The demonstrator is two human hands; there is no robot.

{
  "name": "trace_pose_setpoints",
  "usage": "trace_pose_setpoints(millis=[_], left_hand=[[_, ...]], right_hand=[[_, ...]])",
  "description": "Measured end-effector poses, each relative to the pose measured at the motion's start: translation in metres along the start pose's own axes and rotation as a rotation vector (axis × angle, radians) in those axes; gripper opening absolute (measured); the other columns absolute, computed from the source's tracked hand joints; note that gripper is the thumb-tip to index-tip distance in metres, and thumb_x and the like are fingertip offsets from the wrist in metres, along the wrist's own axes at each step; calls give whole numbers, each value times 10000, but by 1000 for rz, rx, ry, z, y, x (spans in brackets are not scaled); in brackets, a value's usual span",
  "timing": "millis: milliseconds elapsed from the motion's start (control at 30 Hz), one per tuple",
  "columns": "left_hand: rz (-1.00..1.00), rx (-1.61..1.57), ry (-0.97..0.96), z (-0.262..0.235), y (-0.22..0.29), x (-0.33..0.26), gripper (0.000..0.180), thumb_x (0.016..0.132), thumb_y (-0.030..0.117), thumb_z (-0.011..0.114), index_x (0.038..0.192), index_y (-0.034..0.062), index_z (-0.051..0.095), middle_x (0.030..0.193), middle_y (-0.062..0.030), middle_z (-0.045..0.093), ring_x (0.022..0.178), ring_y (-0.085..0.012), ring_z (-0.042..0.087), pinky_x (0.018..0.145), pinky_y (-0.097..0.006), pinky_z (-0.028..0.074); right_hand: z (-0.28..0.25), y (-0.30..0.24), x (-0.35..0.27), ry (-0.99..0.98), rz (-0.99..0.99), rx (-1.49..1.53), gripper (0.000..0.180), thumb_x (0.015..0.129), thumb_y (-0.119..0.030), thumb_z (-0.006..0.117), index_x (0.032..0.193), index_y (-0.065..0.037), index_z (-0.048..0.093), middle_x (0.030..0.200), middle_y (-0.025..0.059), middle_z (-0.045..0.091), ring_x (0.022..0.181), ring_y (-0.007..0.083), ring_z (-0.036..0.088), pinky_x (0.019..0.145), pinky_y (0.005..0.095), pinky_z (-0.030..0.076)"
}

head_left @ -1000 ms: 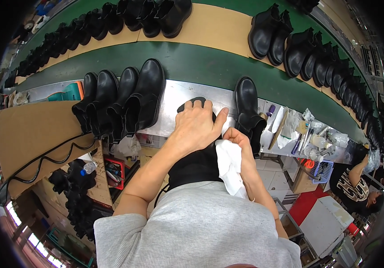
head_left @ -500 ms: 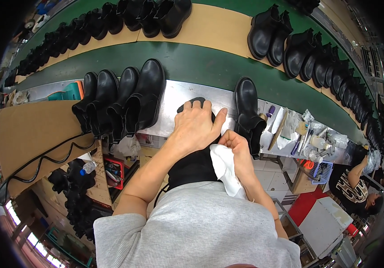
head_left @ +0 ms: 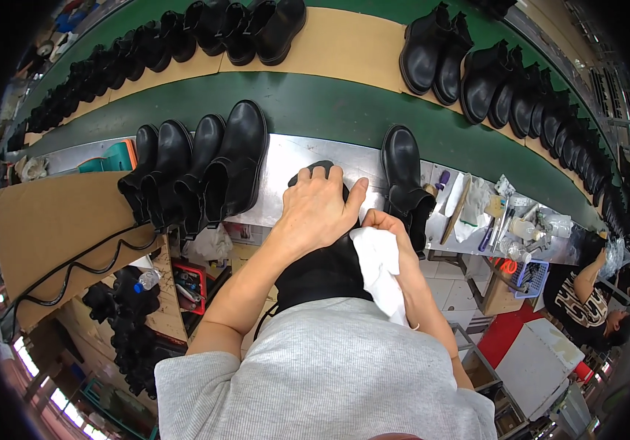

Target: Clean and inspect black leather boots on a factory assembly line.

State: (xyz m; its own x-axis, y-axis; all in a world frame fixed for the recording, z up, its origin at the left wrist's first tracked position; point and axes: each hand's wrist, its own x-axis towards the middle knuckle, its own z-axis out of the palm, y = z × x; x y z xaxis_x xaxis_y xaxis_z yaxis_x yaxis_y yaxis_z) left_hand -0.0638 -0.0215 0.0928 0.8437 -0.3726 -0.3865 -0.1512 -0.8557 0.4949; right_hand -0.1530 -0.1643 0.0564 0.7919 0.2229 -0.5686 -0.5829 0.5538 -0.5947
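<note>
A black boot [head_left: 295,178] lies on the metal bench top in front of me, its toe showing past my fingertips. My left hand [head_left: 318,209] is laid over it from above, fingers curled on the upper and thumb stretched to the right. Close by on the right, my right hand [head_left: 392,226] pinches a white cloth [head_left: 381,268], which hangs down toward my wrist. The fingertips of that hand are near the boot's side; whether they touch it is hidden. Another black boot [head_left: 401,158] stands just beyond my right hand.
Several black boots [head_left: 238,154] stand to the left beside a cardboard sheet [head_left: 58,227] with a coiled cable. Brushes, bottles and rags lie right, above a blue basket [head_left: 531,280]. Rows of boots line the green conveyor [head_left: 329,106]. A person [head_left: 586,304] is at far right.
My right hand has shifted slightly up and right, and the white cloth has swung with it, now hanging across my wrist. The left hand stays on the boot.
</note>
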Motion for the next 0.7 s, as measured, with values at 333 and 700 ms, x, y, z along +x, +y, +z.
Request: trace_pose_setpoints(millis=[333, 700], left_hand=[[-20, 12, -23, -2, -3, -1, 511, 919, 439, 370, 914, -37, 556, 917, -251, 593, 900, -408, 545, 782, -477, 445], [-7, 16, -13, -2, -5, -3, 483, 922, 421, 384, 898, -33, 546, 888, -236, 588, 863, -390, 541, 772, -468, 437]], right_hand=[[3, -3, 4, -69, -43, -191, 110, 839, -93, 574, 758, -71, 503, 652, -49, 516, 542, 12, 478, 481, 151, 366], [4, -4, 6, -64, -36, -269, 99, 844, -69, 546, 763, -80, 490, 654, -46, 513, 556, 1, 474, 480, 146, 354]])
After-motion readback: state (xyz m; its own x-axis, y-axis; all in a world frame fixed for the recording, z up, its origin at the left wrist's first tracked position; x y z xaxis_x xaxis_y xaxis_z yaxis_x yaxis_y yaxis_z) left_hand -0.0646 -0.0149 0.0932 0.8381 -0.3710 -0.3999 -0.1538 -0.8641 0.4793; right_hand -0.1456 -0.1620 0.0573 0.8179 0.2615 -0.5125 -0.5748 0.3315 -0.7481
